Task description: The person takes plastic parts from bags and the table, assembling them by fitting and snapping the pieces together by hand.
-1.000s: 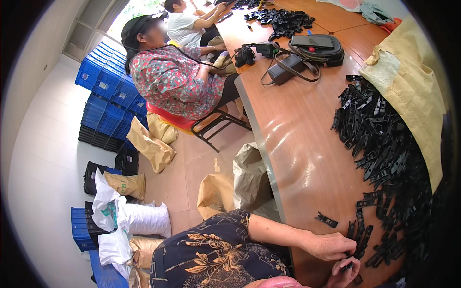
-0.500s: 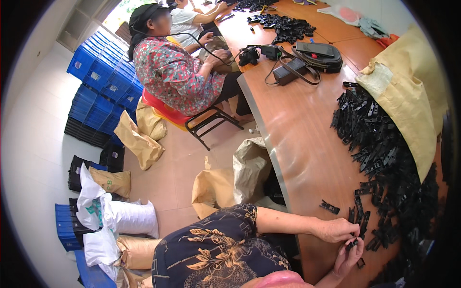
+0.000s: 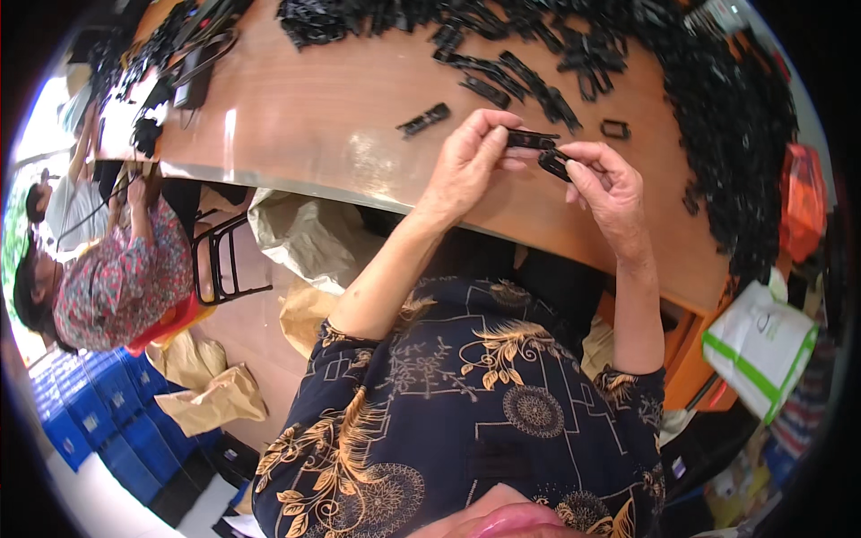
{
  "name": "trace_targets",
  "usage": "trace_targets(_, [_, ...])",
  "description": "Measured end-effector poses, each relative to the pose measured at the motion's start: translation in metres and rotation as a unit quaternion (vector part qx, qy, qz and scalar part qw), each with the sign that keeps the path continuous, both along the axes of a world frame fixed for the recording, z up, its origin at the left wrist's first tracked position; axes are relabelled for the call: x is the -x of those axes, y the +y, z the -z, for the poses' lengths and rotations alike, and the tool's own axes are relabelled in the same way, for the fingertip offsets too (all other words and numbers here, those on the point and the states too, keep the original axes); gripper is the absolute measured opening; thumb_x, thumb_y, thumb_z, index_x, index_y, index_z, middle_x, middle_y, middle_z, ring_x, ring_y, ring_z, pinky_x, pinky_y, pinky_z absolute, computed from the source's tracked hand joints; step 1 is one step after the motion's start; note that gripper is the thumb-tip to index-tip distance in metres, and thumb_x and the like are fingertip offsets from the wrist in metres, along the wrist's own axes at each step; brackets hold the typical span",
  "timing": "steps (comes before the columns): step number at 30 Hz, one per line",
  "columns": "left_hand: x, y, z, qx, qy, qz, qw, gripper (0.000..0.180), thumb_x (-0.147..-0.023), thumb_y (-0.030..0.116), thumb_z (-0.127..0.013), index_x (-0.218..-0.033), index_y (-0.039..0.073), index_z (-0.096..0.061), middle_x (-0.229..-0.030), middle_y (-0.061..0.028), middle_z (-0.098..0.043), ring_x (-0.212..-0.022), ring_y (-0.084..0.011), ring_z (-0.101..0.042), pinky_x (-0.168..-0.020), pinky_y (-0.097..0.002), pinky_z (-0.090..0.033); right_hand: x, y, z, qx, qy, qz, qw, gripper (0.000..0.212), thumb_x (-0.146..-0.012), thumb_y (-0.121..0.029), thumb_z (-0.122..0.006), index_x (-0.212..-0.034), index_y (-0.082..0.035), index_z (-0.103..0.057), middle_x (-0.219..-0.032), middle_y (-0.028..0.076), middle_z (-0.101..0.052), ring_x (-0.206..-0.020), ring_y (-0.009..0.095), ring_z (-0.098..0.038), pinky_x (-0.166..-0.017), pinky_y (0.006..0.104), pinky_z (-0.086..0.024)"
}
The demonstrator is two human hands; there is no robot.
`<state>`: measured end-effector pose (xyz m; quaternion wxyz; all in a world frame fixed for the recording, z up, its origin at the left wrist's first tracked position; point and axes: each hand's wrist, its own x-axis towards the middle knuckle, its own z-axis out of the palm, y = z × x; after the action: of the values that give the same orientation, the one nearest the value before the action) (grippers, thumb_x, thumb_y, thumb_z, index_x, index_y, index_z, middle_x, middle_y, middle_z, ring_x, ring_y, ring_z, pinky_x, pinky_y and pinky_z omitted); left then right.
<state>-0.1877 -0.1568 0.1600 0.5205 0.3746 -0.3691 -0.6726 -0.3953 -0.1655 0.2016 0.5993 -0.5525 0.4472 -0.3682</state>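
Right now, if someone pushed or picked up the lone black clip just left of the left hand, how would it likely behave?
The black clip is probably stiff, as its long outline looks straight. It seems light, being slim and small beside the left hand. Its angular shape suggests sliding on the table rather than rolling.

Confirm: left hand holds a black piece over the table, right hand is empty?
Not quite: the right hand isn't empty; it pinches another black piece, as the head view shows. The left hand does hold a black piece over the table.
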Motion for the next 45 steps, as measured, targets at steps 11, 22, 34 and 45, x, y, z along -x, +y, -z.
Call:
trace_targets(11, [0.034,0.036,-0.015,0.055,-0.162,0.026,0.985,0.022,-0.104,0.014,-0.047,-0.119,-0.001,-0.053,-0.106,-0.0101,-0.064,-0.088,-0.0120,-0.064,-0.080,-0.0259,-0.053,0.022,0.033,0.001,0.039,0.074,0.017,0.996,0.014,-0.093,-0.003,-0.063,-0.107,-0.001,-0.066,-0.089,0.002,-0.070,-0.068,0.004,-0.058,-0.060,0.0207,-0.050])
trace_targets(22, [0.039,0.052,-0.028,0.175,-0.373,0.079,0.908,0.028,-0.096,0.009,-0.058,-0.122,0.001,-0.051,-0.101,-0.0240,-0.065,-0.096,-0.0412,-0.065,-0.079,-0.0412,-0.052,0.023,0.051,0.008,0.134,0.136,0.020,0.981,0.010,-0.087,-0.001,-0.066,-0.097,0.000,-0.065,-0.083,0.011,-0.066,-0.071,0.018,-0.063,-0.064,0.0300,-0.049])
trace_targets(34, [0.050,0.077,-0.006,0.049,-0.167,0.078,0.982,0.061,-0.091,0.002,-0.065,-0.142,0.004,-0.032,-0.112,-0.0120,-0.058,-0.089,-0.0148,-0.062,-0.076,-0.0292,-0.054,0.023,0.083,0.010,0.014,-0.027,0.020,0.999,0.017,-0.092,0.010,-0.057,-0.106,0.004,-0.064,-0.101,0.003,-0.050,-0.071,0.008,-0.058,-0.061,0.0224,-0.049])
trace_targets(45, [0.060,0.082,-0.007,-0.029,-0.070,0.077,0.994,0.060,-0.093,0.008,-0.066,-0.144,0.003,-0.034,-0.098,-0.0034,-0.058,-0.089,-0.0099,-0.055,-0.083,-0.0253,-0.046,0.028,0.093,0.022,-0.165,-0.144,0.078,0.973,0.009,-0.096,-0.007,-0.061,-0.104,-0.002,-0.059,-0.079,0.002,-0.062,-0.060,0.006,-0.057,-0.051,0.0206,-0.047])
